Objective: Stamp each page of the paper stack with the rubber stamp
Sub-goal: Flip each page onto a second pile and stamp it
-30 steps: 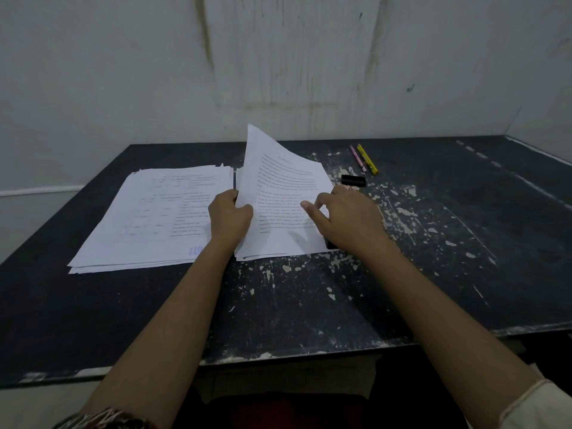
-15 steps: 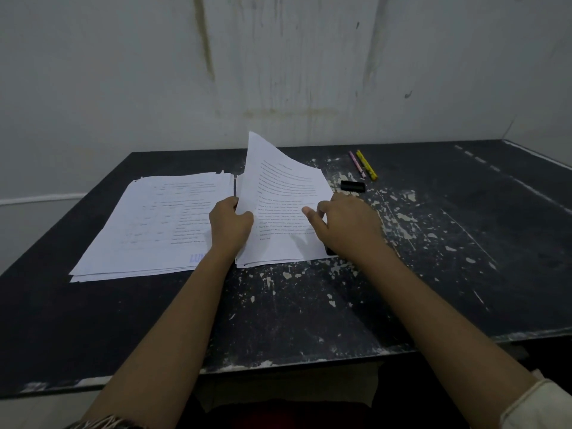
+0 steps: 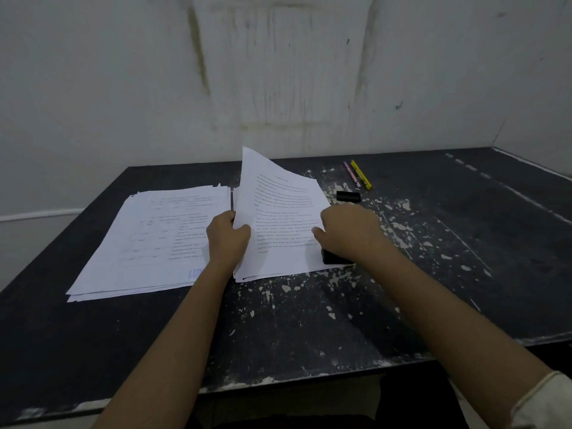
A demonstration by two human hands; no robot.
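Observation:
Two piles of printed white paper lie on the black table [image 3: 309,320]. The left pile [image 3: 154,239] lies flat and shows a blue stamp mark near its lower right corner. On the right pile [image 3: 278,261] the top sheet [image 3: 272,193] is curled up along its left edge. My left hand [image 3: 227,238] pinches that lifted edge. My right hand [image 3: 349,232] rests on the sheet's right side, closed over a black rubber stamp [image 3: 332,257] that sits at the pile's lower right corner, mostly hidden under the hand.
A small black cap or ink pad [image 3: 348,196] lies just behind my right hand. Farther back lie a pink pen [image 3: 350,173] and a yellow pen [image 3: 361,175]. A white wall stands behind the table, and the table's front edge is near my elbows.
The top sheet stays lifted in my left hand. My right hand has slid slightly right and down, its index finger drawn in, and the black stamp shows more under it.

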